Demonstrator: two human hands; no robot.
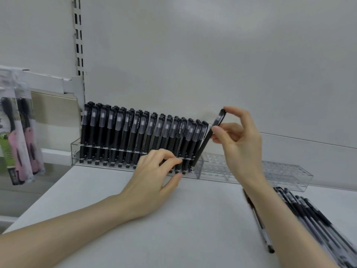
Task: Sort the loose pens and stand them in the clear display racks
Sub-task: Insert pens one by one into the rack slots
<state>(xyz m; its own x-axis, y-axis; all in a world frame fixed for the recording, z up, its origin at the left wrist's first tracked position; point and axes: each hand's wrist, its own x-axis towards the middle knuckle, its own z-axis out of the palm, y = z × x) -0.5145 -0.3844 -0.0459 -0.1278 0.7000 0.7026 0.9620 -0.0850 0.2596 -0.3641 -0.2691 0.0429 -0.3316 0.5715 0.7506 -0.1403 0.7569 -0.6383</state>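
Note:
A clear display rack (75,151) at the back of the white shelf holds several upright black pens (119,132). My right hand (237,144) pinches one tilted black pen (207,139) near its cap, the pen's lower end resting at the rack's right end. My left hand (152,182) lies on the shelf with its fingertips curled against the lower ends of the pens in the rack's front row. A second clear rack (286,175) stands to the right with no pens in it. Several loose pens (309,215) lie on the shelf at the lower right.
Packaged brushes (19,136) hang at the left, beyond the white shelf's (135,238) left edge. A slotted metal upright (78,45) runs up the white back wall. My right forearm crosses over the loose pens.

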